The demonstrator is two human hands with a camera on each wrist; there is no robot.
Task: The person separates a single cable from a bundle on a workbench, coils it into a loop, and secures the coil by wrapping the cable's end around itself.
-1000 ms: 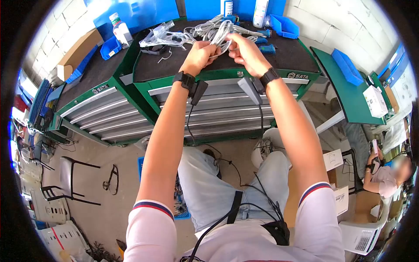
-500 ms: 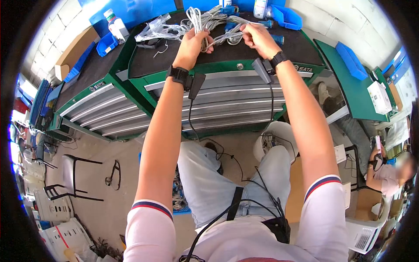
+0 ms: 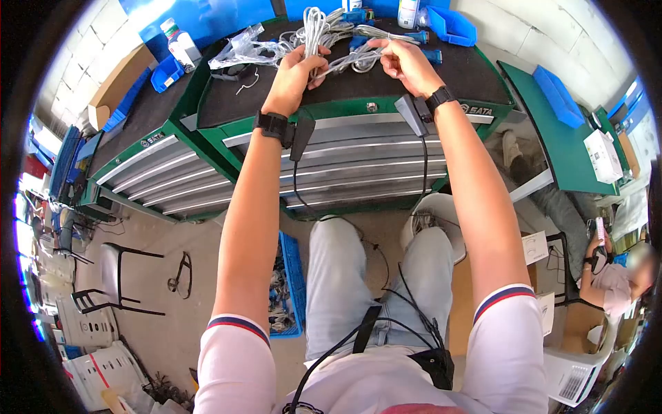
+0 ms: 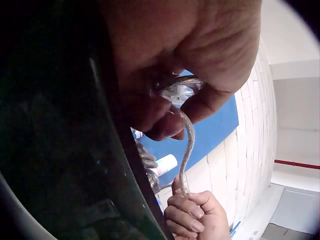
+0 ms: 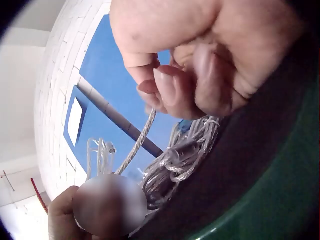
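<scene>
My left hand (image 3: 291, 81) grips a looped bundle of grey-clear braided cable (image 3: 315, 29), its loops standing up above the fingers. To the right, my right hand (image 3: 409, 65) pinches a strand of this cable between thumb and fingertips. In the right wrist view the strand (image 5: 139, 144) runs from those fingertips down to the left hand. The left wrist view shows the same strand (image 4: 188, 150) curving between both hands. More coiled cable (image 5: 187, 152) lies on the dark mat (image 3: 331, 92) just behind the hands.
A clear plastic bag (image 3: 238, 52) lies left of the cables. Blue connectors (image 3: 431, 56), a white bottle (image 3: 408, 12) and a blue bin (image 3: 452, 27) stand right and behind. The green tool cabinet (image 3: 276, 114) is in front; a white bucket (image 3: 441, 207) stands below.
The hands were close together at the bundle. My right hand has moved right with a strand, and the left has shifted left with the loops. The knees have moved, showing more of the blue crate.
</scene>
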